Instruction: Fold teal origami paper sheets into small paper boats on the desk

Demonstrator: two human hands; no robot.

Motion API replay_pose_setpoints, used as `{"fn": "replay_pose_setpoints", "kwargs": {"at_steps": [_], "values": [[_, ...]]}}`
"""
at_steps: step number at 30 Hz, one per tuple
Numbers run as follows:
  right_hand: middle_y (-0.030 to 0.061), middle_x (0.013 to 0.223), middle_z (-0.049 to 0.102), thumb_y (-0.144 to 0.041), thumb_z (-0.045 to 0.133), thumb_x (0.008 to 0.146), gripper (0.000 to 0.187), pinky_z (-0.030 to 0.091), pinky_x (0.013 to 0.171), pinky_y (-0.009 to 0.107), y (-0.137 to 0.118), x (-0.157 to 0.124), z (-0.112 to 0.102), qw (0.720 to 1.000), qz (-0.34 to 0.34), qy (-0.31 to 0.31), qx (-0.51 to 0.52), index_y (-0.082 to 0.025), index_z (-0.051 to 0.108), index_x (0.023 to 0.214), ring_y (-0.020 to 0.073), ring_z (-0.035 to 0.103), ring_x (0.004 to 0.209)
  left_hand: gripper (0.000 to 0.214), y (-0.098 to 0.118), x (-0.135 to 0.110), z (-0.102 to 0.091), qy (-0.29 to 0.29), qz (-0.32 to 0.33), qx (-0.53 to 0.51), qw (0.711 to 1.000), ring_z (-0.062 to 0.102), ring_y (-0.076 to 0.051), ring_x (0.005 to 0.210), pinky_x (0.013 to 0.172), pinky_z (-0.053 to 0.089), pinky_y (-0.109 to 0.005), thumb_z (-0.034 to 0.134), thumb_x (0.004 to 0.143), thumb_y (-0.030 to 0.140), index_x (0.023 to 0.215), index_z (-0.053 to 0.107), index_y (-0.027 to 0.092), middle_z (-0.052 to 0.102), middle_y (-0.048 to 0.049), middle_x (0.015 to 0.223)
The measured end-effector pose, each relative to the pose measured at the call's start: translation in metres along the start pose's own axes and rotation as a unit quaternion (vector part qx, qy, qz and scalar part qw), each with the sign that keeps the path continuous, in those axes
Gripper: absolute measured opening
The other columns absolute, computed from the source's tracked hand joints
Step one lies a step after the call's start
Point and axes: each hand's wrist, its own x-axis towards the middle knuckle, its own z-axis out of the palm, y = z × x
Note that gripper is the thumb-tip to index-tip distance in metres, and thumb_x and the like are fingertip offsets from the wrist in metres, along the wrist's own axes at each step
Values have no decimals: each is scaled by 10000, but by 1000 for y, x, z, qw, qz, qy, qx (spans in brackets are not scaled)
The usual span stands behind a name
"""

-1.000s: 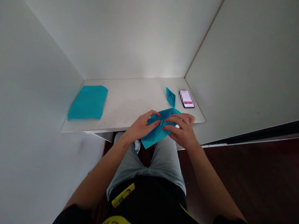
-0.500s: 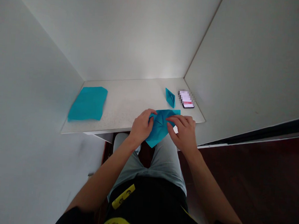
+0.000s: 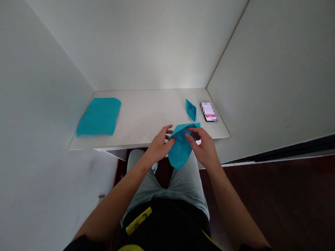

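A sheet of blue paper (image 3: 179, 154), partly folded, is held up between my hands at the desk's front edge, above my lap. My left hand (image 3: 161, 143) grips its left side, thumb in front and fingers partly behind. On the upper right, my right hand (image 3: 203, 145) pinches the paper between thumb and fingers. Creases run across the upper part, and the lower part hangs down in a rounded flap. Just beyond my hands lies a small folded blue paper boat (image 3: 190, 110).
The white desk (image 3: 145, 112) is closed in by walls at the left, back and right. Flat blue paper (image 3: 99, 116) lies at its left end. A phone (image 3: 209, 111) with a lit, blurred screen rests near the right wall.
The paper in my hands has narrowed and its top edge now folds over. My right hand has shifted slightly left, while the left hand's fingers have moved along the paper's edge.
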Motion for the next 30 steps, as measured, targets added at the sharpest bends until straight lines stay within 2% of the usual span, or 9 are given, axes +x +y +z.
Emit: {"fn": "replay_pose_setpoints", "kwargs": {"at_steps": [3,7,9,13,16,20,24,27,30], "values": [[76,1001,771,-524,735,979,299,598,817,405,-1,-1,-1,998,41,21,46,-237,727,1063,245,718,877,517,-5,0,-2,-11,-4,-16,1000,711,-237,1033,762,584,-333,661,961,315,1459,578,203,738,-119,1232],[34,911,726,-515,807,892,319,582,780,377,3,1,1,989,83,24,118,-251,636,947,228,702,843,625,-7,-3,-4,-29,14,-23,999,720,-262,1074,845,595,-378,780,920,471,1457,582,219,734,-119,1272],[8,877,680,-483,809,867,315,554,726,344,5,3,1,984,85,12,156,-259,596,927,197,654,783,724,-6,-4,-5,-31,24,-16,999,711,-267,1091,862,593,-381,851,858,520,1456,582,213,726,-127,1279],[-30,835,567,-420,753,853,281,479,631,296,8,5,1,973,87,2,214,-275,519,909,161,535,706,737,-5,-5,-4,-57,33,-43,997,702,-243,1044,813,585,-343,862,838,559,1426,598,202,730,-124,1227],[-48,817,511,-393,715,841,267,441,585,274,7,6,5,953,126,-2,277,-290,488,936,150,474,666,752,-7,-5,-3,-89,11,-90,992,707,-247,1017,818,590,-354,832,846,644,1401,608,190,744,-125,1210],[-60,860,542,-320,742,781,287,421,571,237,-3,9,13,904,169,22,391,-307,537,982,134,477,674,742,-16,-2,-2,-106,-3,-167,980,705,-300,1153,982,583,-411,762,873,748,1346,664,185,757,-126,1290],[-63,907,592,-305,773,748,340,442,567,240,-16,12,19,860,202,38,467,-318,581,1028,134,522,696,766,-30,2,5,-117,-24,-286,951,669,-339,1320,1158,513,-473,733,887,770,1411,677,214,736,-121,1417],[-65,898,589,-322,783,759,351,428,537,242,-24,13,27,841,218,36,494,-322,595,1055,131,512,665,853,-36,2,14,-153,-104,-366,912,655,-379,1373,1213,480,-532,733,848,822,1424,693,194,764,-144,1377],[-67,908,597,-320,796,767,351,457,568,238,-29,12,35,837,223,37,499,-321,609,1064,127,530,687,840,-35,0,18,-160,-169,-433,871,657,-406,1382,1228,466,-573,601,931,842,1383,718,145,801,-164,1289]]}}
